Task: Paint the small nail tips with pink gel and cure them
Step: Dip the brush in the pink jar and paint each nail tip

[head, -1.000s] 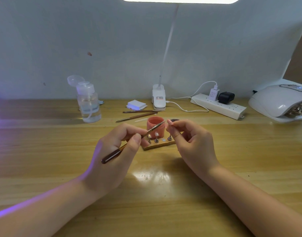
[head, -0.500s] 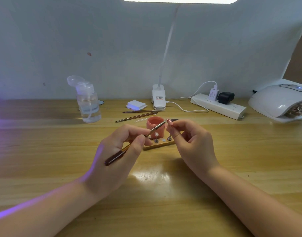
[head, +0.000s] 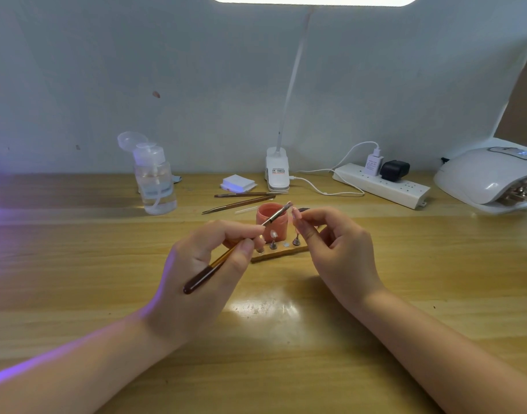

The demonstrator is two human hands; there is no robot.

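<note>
Brush [head: 238, 248] tip has risen toward the pinched nail tip [head: 295, 213].
Left hand [head: 202, 273] grips the brush; right hand [head: 337, 249] pinches the nail tip; a shaky stroke could smear gel onto the pinching fingers [head: 308, 231].

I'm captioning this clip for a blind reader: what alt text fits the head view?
A left hand holds a fine brush up to a pink nail tip pinched in the right hand, over a pink gel jar and a wooden stand on a desk; a white curing lamp sits far right.
</note>
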